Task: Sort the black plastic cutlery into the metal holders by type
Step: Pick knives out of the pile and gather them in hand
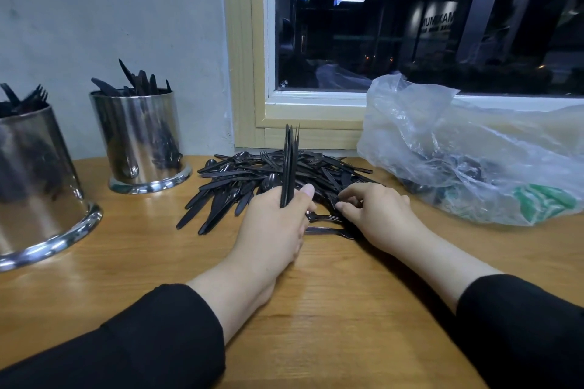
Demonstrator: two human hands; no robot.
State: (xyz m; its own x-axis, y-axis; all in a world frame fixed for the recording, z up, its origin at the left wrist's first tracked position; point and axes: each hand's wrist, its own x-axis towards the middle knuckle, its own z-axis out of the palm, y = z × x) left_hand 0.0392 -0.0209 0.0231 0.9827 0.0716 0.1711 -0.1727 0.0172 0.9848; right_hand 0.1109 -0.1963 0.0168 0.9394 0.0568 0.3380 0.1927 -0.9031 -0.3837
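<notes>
Cutlery pile: black glossy plastic forks, spoons and knives, tangled, on the wooden bench below the window.
Bundle of forks: upright, gripped by the curled fingers of the left hand.
Right hand: fingers bent into the pile's edge, pinching a piece too hidden to identify.
Near holder: polished steel cylinder with flared base, forks inside, cut off at left.
Far holder: same make, knives inside.
Plastic bag: clear, crumpled, contents unclear.
</notes>
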